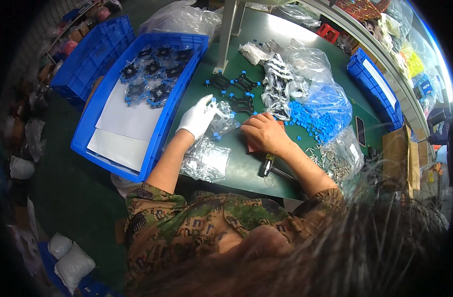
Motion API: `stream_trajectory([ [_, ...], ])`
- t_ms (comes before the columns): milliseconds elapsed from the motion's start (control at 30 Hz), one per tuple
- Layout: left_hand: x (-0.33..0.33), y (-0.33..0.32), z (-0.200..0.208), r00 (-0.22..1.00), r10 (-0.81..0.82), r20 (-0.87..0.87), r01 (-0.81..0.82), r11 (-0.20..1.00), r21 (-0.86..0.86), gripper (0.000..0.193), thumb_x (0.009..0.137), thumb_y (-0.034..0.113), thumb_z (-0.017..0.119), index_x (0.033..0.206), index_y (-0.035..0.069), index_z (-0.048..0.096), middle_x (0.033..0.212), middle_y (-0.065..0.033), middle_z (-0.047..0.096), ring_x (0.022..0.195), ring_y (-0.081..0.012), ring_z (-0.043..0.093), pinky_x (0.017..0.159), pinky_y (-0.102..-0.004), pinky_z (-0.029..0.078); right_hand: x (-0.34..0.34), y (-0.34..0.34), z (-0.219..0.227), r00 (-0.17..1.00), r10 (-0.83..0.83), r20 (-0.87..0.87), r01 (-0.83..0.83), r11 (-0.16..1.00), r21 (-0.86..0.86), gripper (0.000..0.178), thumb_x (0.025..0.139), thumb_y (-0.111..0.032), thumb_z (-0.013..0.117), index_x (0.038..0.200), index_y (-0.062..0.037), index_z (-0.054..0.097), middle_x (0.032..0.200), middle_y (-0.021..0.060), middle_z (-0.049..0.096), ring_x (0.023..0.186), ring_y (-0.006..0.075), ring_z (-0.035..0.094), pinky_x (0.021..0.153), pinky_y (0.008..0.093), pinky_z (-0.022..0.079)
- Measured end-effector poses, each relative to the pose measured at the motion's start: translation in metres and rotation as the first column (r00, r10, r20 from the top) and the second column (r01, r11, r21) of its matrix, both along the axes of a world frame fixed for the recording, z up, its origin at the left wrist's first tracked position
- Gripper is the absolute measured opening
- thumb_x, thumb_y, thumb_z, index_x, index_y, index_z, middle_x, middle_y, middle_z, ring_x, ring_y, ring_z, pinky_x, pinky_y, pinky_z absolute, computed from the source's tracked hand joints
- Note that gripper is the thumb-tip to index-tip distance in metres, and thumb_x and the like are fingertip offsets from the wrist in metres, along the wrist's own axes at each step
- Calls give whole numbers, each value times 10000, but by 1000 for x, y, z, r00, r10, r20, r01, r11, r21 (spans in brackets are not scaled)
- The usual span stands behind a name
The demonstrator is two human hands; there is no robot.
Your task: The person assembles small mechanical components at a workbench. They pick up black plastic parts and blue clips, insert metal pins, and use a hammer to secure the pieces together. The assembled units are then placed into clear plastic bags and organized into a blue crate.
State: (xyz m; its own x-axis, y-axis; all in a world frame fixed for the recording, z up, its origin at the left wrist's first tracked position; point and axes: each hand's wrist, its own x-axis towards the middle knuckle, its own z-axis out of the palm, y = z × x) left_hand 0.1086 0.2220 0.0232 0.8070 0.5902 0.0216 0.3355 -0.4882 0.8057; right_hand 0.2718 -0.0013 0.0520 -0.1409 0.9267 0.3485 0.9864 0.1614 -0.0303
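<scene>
Watching through the head camera; pale X-shaped bracket [220,122] with blue corner pieces lies on the green table [248,182], between the two hands; left hand [194,120], gloved, is the nearer, right at its left edge, fingers stretched toward the upper blue corner; I cannot tell whether they grip it or only steady it.

Right hand [267,132], bare, sits just right of the bracket, fingers curled down and pointing left at its right-hand end; whatever is under those fingers is hidden from me; a reddish block [252,145] shows beneath that hand.

I read no clear long axis; the bracket spreads about as far up and down as across, two blue corners one above the other on its left side; my judgement: the gap at its right end matters most.

Dark brackets [244,83] lie just beyond; a dark-headed tool [267,167] lies nearer the body, below the right hand.
</scene>
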Motion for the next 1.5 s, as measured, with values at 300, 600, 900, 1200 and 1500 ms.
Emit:
stream_trajectory([
  [300,6,2,8,989,-142,-44,144,987,64,544,919,264,608,1453,199,523,1104,-203,701,992,-353,680,896,-410,524,-6,6,-7,1000,-23,-14,22,999,-41,541,661,-217,823,1170,-112,673,1237,33,643,1132,245,590,939,395,460],
  [600,14,2,14,980,-193,-55,196,979,56,549,884,181,630,1428,171,557,947,-112,672,860,-231,650,814,-342,529,-2,6,-13,998,-13,-61,7,995,-99,488,706,-219,799,1164,-105,676,1257,40,647,1187,247,580,936,429,472],
  [900,27,9,5,970,-244,-8,244,968,48,539,834,134,625,1373,168,626,864,-63,609,784,-172,583,771,-291,506,5,5,-10,982,18,-187,-38,994,-103,276,822,-150,664,1089,-93,709,1290,42,666,1204,243,596,938,437,471],
  [1200,40,10,7,937,-322,-138,350,871,343,440,832,218,617,1261,161,694,1099,-174,703,996,-365,663,888,-431,530,5,7,-14,975,28,-222,-47,996,-77,273,825,-123,639,1088,-89,705,1265,45,671,1163,243,614,899,438,471],
  [1500,28,0,4,944,-259,-207,330,670,665,349,901,269,586,1227,245,707,1003,-97,725,979,-296,680,879,-442,511,6,8,-13,980,26,-195,-42,996,-82,253,825,-147,659,1071,-108,707,1246,35,673,1141,234,621,875,423,476],
])
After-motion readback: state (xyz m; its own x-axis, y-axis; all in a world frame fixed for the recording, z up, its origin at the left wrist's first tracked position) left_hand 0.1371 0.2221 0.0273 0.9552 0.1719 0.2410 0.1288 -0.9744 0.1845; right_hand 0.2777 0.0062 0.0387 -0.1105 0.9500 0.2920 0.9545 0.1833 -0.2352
